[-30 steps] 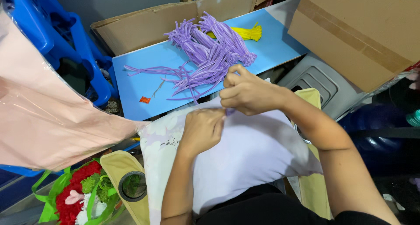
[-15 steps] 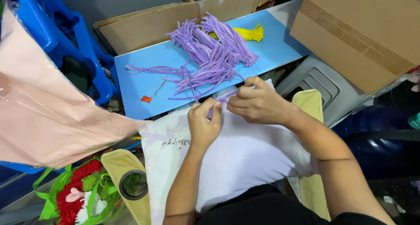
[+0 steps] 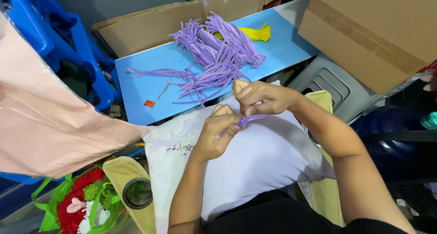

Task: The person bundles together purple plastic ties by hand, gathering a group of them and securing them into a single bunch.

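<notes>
Two hands: I see both pinched on one purple pipe cleaner (image 3: 249, 120) over a white pillow (image 3: 255, 165) on the lap.
Far left: pink plastic bag (image 3: 50, 124), with a red flower bouquet (image 3: 77, 202) below it.
Left hand (image 3: 217, 133): its grip is clamped on the pipe cleaner's near end.
Right hand (image 3: 261, 97): fingers closed on the far end, just above the left.
Worktop (image 3: 145, 79): blue, carrying a pile of purple pipe cleaners (image 3: 218, 56) and a yellow bundle (image 3: 257, 33).
Far right: cardboard box (image 3: 373, 29).
</notes>
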